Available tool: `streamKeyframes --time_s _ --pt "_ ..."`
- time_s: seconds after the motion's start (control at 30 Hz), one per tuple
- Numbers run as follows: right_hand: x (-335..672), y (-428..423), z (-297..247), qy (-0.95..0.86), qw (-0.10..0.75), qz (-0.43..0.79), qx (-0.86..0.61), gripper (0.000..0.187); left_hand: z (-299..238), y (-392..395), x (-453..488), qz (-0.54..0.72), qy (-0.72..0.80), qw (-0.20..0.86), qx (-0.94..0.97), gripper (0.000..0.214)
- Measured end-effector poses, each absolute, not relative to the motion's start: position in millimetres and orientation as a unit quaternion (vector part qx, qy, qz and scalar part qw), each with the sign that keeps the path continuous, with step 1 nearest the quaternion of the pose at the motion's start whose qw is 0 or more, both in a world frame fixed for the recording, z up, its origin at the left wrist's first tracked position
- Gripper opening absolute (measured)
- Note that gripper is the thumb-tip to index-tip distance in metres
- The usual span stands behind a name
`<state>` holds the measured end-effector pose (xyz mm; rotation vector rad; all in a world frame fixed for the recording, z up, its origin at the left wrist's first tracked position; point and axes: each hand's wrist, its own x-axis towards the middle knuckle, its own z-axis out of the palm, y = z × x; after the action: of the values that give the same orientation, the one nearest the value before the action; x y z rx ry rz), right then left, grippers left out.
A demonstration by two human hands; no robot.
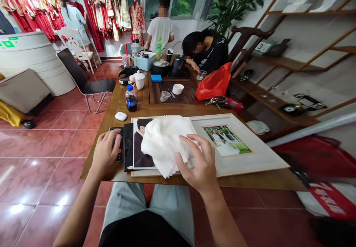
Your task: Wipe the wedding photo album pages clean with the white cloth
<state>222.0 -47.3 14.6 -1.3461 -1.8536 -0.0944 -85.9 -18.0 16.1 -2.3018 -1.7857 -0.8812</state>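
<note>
My left hand [105,153] grips a black phone [118,143] with a red edge at the near side of the wooden table [105,128]. My right hand [198,165] presses on a bunched white cloth [164,147], which lies over a portrait photo [141,143] and one corner of a wide pale picture frame [244,154]. That frame holds a wedding photo [226,140] and lies flat. A black flat item [128,147] sits between the phone and the portrait. A small white case [121,116] lies just beyond them.
Farther along the table stand a water bottle [131,98], a white cup [178,88], a tea tray [175,93] and a red plastic bag [213,82]. One person [207,50] leans over the far end, and another [160,32] stands behind. Wooden shelves [292,58] rise at right.
</note>
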Motion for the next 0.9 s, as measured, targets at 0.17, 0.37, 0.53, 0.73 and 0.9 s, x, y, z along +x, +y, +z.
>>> streamKeyframes --time_s 0.17,0.37,0.53,0.73,0.9 --pt "209 -21 22 -0.795 0.3 -0.044 -0.525 0.068 39 28 -39 -0.253 -0.532 -0.008 -0.808 0.035" --pt "213 -5 9 -0.846 0.195 0.043 -0.494 0.086 23 69 3 -0.135 -0.558 -0.01 -0.819 0.043" --pt "232 -24 -4 -0.84 0.218 0.007 -0.497 0.084 13 70 4 -0.168 -0.57 -0.038 -0.804 0.042" --pt "272 -43 -9 -0.803 0.224 -0.022 -0.551 0.086 15 63 7 -0.195 -0.552 -0.035 -0.81 0.041" --pt "270 -50 7 -0.787 0.248 -0.048 -0.563 0.085 14 56 7 -0.151 -0.548 -0.062 -0.82 0.055"
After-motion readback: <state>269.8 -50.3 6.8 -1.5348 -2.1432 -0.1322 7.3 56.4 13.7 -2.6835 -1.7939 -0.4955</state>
